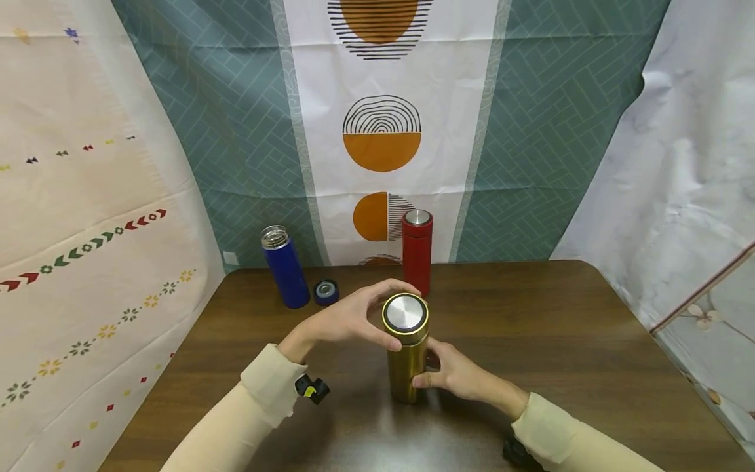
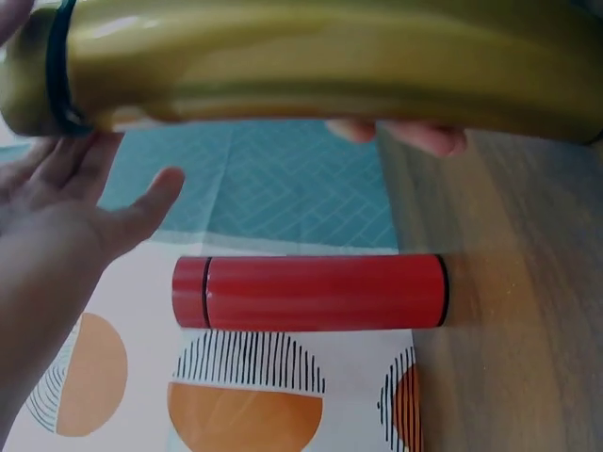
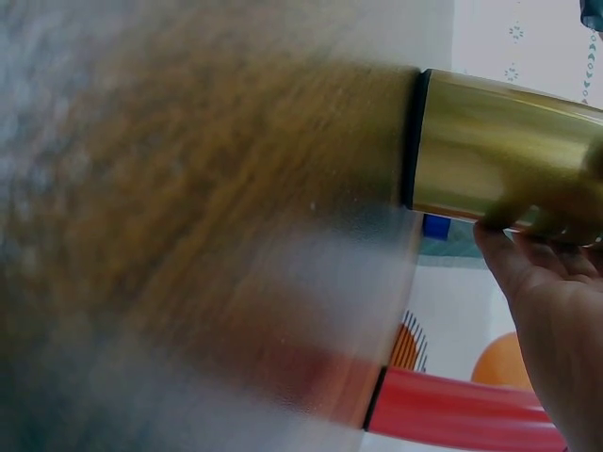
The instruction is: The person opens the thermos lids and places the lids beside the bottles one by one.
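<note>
A gold thermos bottle (image 1: 404,373) stands upright on the table, its lid (image 1: 406,313) topped by a silver disc and seated on the body. My left hand (image 1: 348,319) holds the lid from the left, thumb at the near side and fingers reaching round behind. Lower down, my right hand (image 1: 459,375) grips the bottle's body from the right, its thumb in front and most fingers hidden behind. In the right wrist view, the base of the gold bottle (image 3: 499,141) appears at the tabletop, with my right hand (image 3: 565,311) against its side.
Behind the hands stands a red thermos (image 1: 417,255) with its lid on. At the back left is a blue thermos (image 1: 287,272) with an uncovered mouth; its dark blue lid (image 1: 326,292) lies beside it. Patterned cloth (image 1: 236,131) hangs along the table's (image 1: 531,314) back edge.
</note>
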`<state>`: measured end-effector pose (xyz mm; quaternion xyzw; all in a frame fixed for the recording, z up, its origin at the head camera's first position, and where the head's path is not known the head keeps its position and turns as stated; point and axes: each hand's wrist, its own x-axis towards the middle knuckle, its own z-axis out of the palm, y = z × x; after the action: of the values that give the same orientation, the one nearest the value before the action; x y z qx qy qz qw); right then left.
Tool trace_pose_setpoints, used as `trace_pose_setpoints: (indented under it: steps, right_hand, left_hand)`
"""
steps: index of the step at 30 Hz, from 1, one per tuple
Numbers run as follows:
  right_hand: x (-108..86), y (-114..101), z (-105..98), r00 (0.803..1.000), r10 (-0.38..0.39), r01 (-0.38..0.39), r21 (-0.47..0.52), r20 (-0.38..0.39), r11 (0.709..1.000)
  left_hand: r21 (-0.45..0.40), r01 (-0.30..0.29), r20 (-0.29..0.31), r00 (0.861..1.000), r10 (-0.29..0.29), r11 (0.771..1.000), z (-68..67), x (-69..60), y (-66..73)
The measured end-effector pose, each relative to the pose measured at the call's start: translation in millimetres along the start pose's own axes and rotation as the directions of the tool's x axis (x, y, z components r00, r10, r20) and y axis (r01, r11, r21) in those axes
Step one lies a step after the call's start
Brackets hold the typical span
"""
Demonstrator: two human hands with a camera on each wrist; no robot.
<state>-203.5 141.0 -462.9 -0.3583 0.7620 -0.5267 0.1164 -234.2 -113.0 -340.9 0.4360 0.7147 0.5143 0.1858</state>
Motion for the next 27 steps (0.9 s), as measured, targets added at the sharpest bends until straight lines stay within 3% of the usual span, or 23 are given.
trace_pose_setpoints:
  steps: [5,9,15,23,27]
  right_hand:
    - [-0.2,0.6,0.0,1.0,0.006,-0.006,0.007,0.004,1.0]
    - [-0.5,-1.2,-0.3,1.0,0.013,-0.013,0.006,0.007,1.0]
    - [1.4,-5.1,-0.9,0.999,0.043,-0.043,0.024,0.011,0.999]
    - [0.7,-5.4,0.6,0.999,0.047,-0.047,0.033,0.008,0.998]
    - [0.3,-4.8,-0.3,0.999,0.037,-0.037,0.037,0.011,0.999]
  left_hand:
    - [0.011,0.03,0.006,1.0,-0.03,0.999,-6.9,-2.9,-0.7]
    - [-0.022,0.017,-0.076,0.997,-0.018,1.0,-7.0,-0.4,-1.3]
    - [-0.068,-0.033,-0.218,0.976,0.018,0.997,-9.2,2.3,1.2]
    - [-0.06,-0.042,-0.213,0.977,0.028,0.997,-9.3,2.9,1.3]
    - [-0.126,-0.07,-0.233,0.972,0.039,0.99,-8.6,5.9,2.0]
